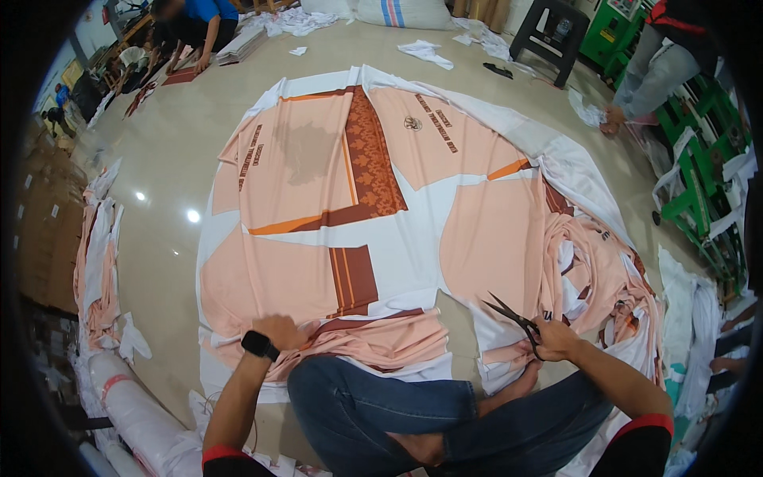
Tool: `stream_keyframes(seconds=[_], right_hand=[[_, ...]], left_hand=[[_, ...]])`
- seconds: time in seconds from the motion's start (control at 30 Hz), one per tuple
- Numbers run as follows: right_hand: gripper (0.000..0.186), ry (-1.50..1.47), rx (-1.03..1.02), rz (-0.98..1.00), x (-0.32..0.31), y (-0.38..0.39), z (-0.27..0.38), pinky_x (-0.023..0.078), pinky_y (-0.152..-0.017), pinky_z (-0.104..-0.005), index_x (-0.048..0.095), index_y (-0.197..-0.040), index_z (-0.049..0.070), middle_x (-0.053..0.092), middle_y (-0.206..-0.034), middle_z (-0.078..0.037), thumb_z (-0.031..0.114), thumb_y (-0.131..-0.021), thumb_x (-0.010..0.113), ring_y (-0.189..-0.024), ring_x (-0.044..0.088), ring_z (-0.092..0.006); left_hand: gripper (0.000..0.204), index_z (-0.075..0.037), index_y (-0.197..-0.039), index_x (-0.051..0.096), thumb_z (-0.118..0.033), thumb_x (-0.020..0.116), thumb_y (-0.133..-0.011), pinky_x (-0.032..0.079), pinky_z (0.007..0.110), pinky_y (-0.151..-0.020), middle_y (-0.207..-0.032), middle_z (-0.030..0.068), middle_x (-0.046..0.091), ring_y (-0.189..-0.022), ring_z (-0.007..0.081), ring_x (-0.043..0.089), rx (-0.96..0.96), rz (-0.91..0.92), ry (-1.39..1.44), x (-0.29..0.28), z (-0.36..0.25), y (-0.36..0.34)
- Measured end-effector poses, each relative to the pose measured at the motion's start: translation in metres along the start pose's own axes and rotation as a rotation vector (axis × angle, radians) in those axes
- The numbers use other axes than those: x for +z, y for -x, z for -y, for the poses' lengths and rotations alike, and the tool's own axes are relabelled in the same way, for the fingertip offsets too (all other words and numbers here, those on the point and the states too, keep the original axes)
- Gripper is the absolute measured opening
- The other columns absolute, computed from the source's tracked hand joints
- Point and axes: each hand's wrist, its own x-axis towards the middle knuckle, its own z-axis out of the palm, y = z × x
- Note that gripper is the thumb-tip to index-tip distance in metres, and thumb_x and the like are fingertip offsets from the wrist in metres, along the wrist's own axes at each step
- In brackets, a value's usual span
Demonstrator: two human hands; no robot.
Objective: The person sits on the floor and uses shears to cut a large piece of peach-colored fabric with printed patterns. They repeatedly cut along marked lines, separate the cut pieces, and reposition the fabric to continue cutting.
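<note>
A large sheet of white fabric printed with peach, brown and orange garment pieces (294, 270) lies spread over the floor before my crossed legs. My left hand (280, 332), below a dark wristwatch, is closed on the near left part of this fabric, where it bunches into folds. In my right hand (556, 340) is a pair of dark scissors (513, 314), blades parted and pointing up and left over the fabric. Just left of the scissors, a cut gap shows the floor. To the right of my right hand, more printed fabric is heaped in a crumpled pile (592, 270).
At the far left a person in blue (208, 16) bends over a reddish board, near a stack of flat sheets (242, 46). A black stool (548, 36) and green metal frames (691, 175) stand right. Another person (660, 71) handles white cloth. Wrapped rolls (139, 405) lie left.
</note>
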Motion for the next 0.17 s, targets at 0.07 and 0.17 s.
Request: stream_keyframes(seconds=[0.07, 0.17], right_hand=[[0.079, 0.060, -0.052, -0.050, -0.014, -0.001, 0.000, 0.054, -0.081, -0.0547, 0.049, -0.126, -0.006, 0.069, -0.097, -0.031, 0.060, -0.088, 0.069, -0.090, 0.068, -0.0510], [0.078, -0.042, -0.077, -0.215, -0.045, -0.043, 0.006, 0.054, -0.091, -0.0538, 0.047, -0.133, -0.003, 0.069, -0.102, -0.032, 0.061, -0.091, 0.066, -0.099, 0.067, -0.0537]], left_hand=[[0.086, -0.001, -0.125, 0.070, -0.075, 0.038, -0.095, 0.052, 0.057, -0.091, -0.112, 0.0248, 0.073, -0.103, 0.0433, 0.071, 0.041, -0.195, -0.018, -0.013, 0.003, -0.035], [0.098, -0.001, -0.157, 0.030, -0.074, 0.046, -0.094, 0.054, 0.054, -0.093, -0.149, 0.0274, 0.049, -0.118, 0.0373, 0.066, 0.106, -0.596, 0.124, -0.045, 0.005, -0.127]])
